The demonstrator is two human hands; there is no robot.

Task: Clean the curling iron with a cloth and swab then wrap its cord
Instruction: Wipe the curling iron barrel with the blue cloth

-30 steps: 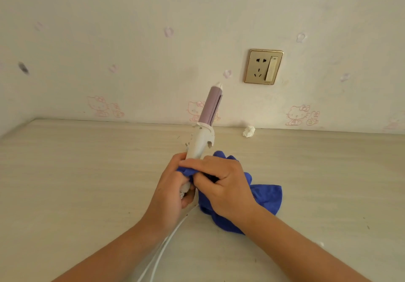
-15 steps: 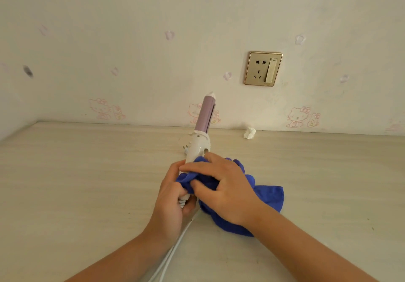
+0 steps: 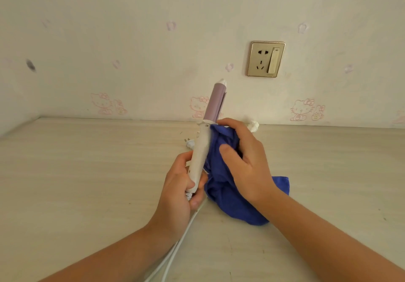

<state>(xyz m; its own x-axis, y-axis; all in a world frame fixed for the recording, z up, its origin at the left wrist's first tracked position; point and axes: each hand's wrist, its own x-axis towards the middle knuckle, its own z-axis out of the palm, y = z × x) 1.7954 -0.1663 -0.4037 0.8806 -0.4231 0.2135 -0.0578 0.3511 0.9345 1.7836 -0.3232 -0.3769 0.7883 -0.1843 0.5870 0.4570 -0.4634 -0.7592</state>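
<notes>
The left hand (image 3: 177, 192) covers the lower end of the curling iron (image 3: 200, 150), and the tips of its fingers (image 3: 183, 159) go out of sight behind the handle. The cord (image 3: 175, 249) and both forearms are cut off by the bottom edge. The right hand (image 3: 247, 163) and its forearm hide much of the cloth (image 3: 221, 192). The plug (image 3: 189, 143) is half hidden behind the handle. A white wad (image 3: 253, 125) is too small to identify.
</notes>
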